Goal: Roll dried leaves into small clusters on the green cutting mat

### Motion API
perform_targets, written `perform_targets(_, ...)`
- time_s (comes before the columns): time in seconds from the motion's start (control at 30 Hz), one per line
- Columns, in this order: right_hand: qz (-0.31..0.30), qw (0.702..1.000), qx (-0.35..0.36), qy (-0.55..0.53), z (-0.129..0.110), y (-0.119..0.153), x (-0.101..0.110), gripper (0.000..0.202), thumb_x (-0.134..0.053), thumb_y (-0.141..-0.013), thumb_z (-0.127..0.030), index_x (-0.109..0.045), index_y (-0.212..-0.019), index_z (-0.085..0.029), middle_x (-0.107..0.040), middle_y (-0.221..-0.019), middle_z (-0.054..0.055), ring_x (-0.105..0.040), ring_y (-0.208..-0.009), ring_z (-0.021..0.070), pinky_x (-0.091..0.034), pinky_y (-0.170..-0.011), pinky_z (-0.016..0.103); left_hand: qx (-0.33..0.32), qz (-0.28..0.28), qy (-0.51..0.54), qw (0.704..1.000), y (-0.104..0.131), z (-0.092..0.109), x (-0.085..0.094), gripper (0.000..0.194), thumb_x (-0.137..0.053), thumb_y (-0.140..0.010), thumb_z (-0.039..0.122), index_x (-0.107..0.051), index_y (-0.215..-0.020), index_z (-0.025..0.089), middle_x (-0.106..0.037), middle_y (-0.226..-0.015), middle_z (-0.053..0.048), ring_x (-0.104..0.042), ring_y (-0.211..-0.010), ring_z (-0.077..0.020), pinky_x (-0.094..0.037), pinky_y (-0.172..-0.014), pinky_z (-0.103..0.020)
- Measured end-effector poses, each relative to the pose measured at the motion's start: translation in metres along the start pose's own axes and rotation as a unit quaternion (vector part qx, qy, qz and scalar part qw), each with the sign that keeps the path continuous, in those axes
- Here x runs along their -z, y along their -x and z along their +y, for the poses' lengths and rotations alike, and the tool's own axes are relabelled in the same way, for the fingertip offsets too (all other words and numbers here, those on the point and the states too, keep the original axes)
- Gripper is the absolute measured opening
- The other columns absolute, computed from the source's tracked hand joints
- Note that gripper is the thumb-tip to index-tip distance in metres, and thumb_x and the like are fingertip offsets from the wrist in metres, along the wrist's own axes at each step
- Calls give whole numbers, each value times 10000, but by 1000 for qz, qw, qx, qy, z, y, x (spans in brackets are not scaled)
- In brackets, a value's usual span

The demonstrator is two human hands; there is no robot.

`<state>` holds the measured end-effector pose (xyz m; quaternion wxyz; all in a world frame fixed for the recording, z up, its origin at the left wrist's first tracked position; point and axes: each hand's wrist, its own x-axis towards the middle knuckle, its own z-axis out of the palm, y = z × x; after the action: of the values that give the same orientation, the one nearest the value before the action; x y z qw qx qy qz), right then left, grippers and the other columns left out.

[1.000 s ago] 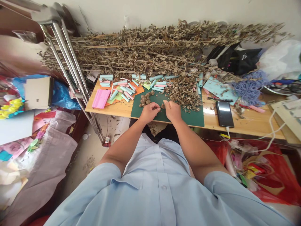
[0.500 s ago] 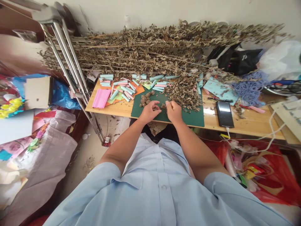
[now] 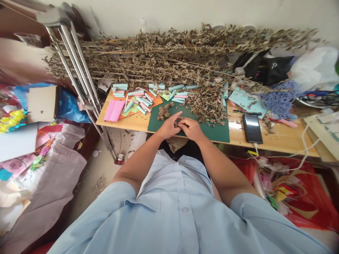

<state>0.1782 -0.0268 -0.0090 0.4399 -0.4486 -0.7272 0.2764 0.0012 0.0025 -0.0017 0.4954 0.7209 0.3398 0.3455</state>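
Observation:
Low over the front of the green cutting mat [image 3: 215, 133], my left hand [image 3: 168, 127] is curled round a small wad of dried leaves [image 3: 176, 124], mostly hidden by the fingers. The fingertips of my right hand [image 3: 192, 129] are pinched together on the same wad, meeting the left hand. Several rolled brown leaf balls [image 3: 163, 111] lie on the mat just beyond my left hand. Beyond my right hand spreads a heap of loose dried leaves [image 3: 209, 107].
Blue and pink paper rolls [image 3: 143, 102] and a pink paper stack [image 3: 114, 110] lie at left. Dried leafy stalks [image 3: 159, 53] line the back. A cabled phone [image 3: 252, 128] and purple cord [image 3: 280, 98] are at right. Metal crutches [image 3: 79, 67] lean at the table's left end.
My right hand has moved left and down from near the leaf heap, and its fingers now meet my left hand. The small clump that showed between the hands is no longer visible on the mat.

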Motion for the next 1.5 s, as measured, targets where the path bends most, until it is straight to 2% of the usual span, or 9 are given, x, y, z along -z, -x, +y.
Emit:
perform_targets(0.17, 66, 995, -68, 18, -3, 0, -2, 184, -598, -943, -350, -711, -879, -219, -709, -858, 44, -640, -797, 194, -519, -785, 346, 45, 41, 17, 998, -1, -3, 1, 657, -722, -781, 223, -548, -1405, 114, -678, -1208, -135, -657, -902, -158, -544, -860, -299)
perform_targets(0.27, 100, 989, -107, 14, -2, 0, -4, 218, -594, -938, -388, -708, -881, -211, -705, -832, 46, -634, -799, 197, -518, -780, 342, 81, 60, 34, 994, -1, -2, 1, 490, -708, -817, 269, -630, -1279, 125, -698, -1113, -100, -648, -753, -119, -540, -742, -263)
perform_targets(0.37, 115, 984, -134, 2, 0, 0, -5, 229, -601, -925, -405, -711, -889, -208, -697, -806, 44, -638, -807, 202, -518, -756, 335, 94, 74, 17, 993, 1, 5, 1, 328, -678, -860, 306, -680, -1137, 131, -705, -891, -41, -611, -647, -97, -509, -687, -240)
perform_targets(0.5, 111, 984, -141, -6, 1, 0, -4, 230, -612, -918, -404, -723, -895, -204, -700, -807, 43, -644, -794, 197, -518, -751, 331, 103, 74, 0, 992, 2, 11, 2, 281, -617, -912, 341, -702, -1088, 139, -651, -700, -2, -588, -630, -102, -470, -654, -220)
perform_targets(0.73, 105, 982, -155, -18, 0, 0, -3, 261, -604, -924, -436, -727, -934, -206, -671, -712, 14, -586, -624, 161, -502, -636, 309, 105, 79, -1, 991, 0, 10, 0, 345, -733, -805, 335, -690, -1086, 140, -680, -801, -8, -606, -642, -110, -475, -651, -238)
perform_targets(1.0, 79, 990, -118, -23, -4, 0, 1, 275, -594, -939, -432, -756, -966, -211, -734, -898, 48, -595, -599, 136, -514, -611, 304, 92, 65, -28, 993, 2, 16, 0, 234, -572, -916, 325, -710, -976, 145, -605, -641, 15, -542, -591, -113, -416, -605, -241)
perform_targets(1.2, 83, 990, -113, -21, -1, 1, -1, 246, -614, -919, -385, -766, -1017, -219, -729, -841, 28, -596, -561, 133, -514, -607, 308, 87, 63, -12, 994, 1, 15, 1, 196, -547, -916, 309, -662, -905, 150, -582, -634, 25, -533, -576, -102, -412, -598, -231)
perform_targets(1.33, 73, 990, -124, 0, 1, 1, -3, 219, -609, -922, -380, -744, -947, -211, -692, -728, 11, -594, -591, 150, -510, -641, 311, 96, 63, -13, 993, 1, 14, 1, 194, -535, -919, 314, -644, -894, 155, -573, -621, 27, -526, -572, -100, -404, -593, -229)
perform_targets(1.5, 66, 992, -104, 36, 3, 3, -3, 188, -555, -948, -348, -682, -911, -214, -657, -707, 19, -618, -714, 189, -504, -717, 328, 102, 60, -22, 993, 1, 18, 1, 178, -533, -913, 298, -635, -878, 157, -571, -619, 26, -517, -567, -101, -399, -589, -234)
